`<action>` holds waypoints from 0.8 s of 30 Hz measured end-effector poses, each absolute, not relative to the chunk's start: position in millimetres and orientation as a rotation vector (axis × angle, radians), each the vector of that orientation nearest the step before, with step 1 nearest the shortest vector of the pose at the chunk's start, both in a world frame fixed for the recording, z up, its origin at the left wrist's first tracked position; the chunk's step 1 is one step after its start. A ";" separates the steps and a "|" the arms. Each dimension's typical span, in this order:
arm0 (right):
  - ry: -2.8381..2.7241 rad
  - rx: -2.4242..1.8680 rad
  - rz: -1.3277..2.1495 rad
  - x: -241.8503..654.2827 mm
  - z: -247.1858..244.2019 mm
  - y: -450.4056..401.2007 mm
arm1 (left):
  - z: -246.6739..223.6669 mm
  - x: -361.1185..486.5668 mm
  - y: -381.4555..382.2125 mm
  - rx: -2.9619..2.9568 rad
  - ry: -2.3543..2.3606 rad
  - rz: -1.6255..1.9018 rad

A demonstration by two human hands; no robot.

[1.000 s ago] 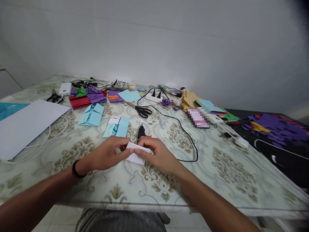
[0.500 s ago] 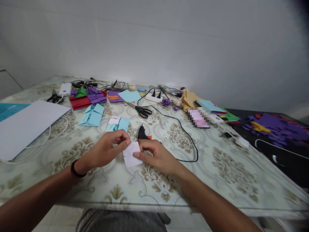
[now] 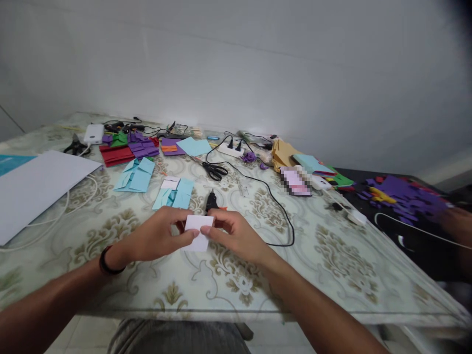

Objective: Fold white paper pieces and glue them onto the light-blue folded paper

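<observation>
A small white piece of paper [image 3: 199,241] is held between my two hands, above the front part of the table. My left hand [image 3: 162,233] pinches its left side, thumb on the near face. On the right side my right hand [image 3: 236,233] grips it the same way, the thumb near the paper's middle; fingers behind the sheet are hidden. Just beyond my right hand lies a black glue gun [image 3: 211,200] with an orange trigger, partly covered by the hand. Folded light-blue paper pieces [image 3: 184,191] rest beyond my left hand, with another folded blue piece [image 3: 135,176] farther left.
Black scissors [image 3: 214,170] lie behind the glue gun, near a white power strip [image 3: 230,150]. A black cord [image 3: 276,196] loops on the right. Large white sheet [image 3: 44,189] at left; purple scraps [image 3: 409,196] on a black surface at right, beside another person's blurred hand [image 3: 457,223].
The paper has turned so a plain face shows instead of the creased one, and my left thumb now lies across it. Another person's hand has appeared at the right edge. The view shifted slightly.
</observation>
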State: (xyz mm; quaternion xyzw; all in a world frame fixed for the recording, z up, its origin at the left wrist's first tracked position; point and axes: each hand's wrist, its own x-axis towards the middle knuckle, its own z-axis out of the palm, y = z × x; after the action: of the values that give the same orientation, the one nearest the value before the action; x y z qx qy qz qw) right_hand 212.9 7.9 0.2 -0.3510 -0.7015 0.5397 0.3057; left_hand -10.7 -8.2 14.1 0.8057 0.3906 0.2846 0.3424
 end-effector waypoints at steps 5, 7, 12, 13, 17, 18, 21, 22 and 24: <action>-1.925 -0.830 1.471 212.7 -1.5 8.5 | 13.4 -13.5 -5.5 2.048 0.999 0.767; -1.939 -0.812 1.453 211.5 -4.4 9.6 | 12.8 -13.5 -3.9 2.059 1.016 0.729; -1.987 -0.814 1.398 207.6 -7.7 11.7 | 13.4 -12.9 -1.3 2.043 1.014 0.722; -2.000 -0.813 1.366 207.0 -6.8 11.5 | 13.7 -12.8 -1.4 2.041 1.016 0.731; -2.047 -0.797 1.232 207.0 -0.9 9.5 | 12.7 -11.5 -4.6 2.063 1.046 0.743; -2.060 -0.791 1.208 207.4 0.1 9.0 | 11.9 -10.9 -5.5 2.061 1.038 0.745; -2.063 -0.790 1.219 208.1 1.0 8.9 | 11.1 -8.8 -7.4 2.031 1.045 0.739; -2.056 -0.791 1.220 208.1 1.0 9.0 | 11.5 -8.3 -7.9 2.016 1.049 0.731; -2.040 -0.788 1.222 208.0 1.3 9.1 | 13.1 -7.5 -8.6 1.986 1.052 0.710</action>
State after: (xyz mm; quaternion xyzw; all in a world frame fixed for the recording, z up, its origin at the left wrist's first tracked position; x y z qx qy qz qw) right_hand 208.0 9.1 1.3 -0.2988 -0.7734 0.4634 0.3128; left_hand -7.5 -8.6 13.1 0.7787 0.4124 0.2783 0.3823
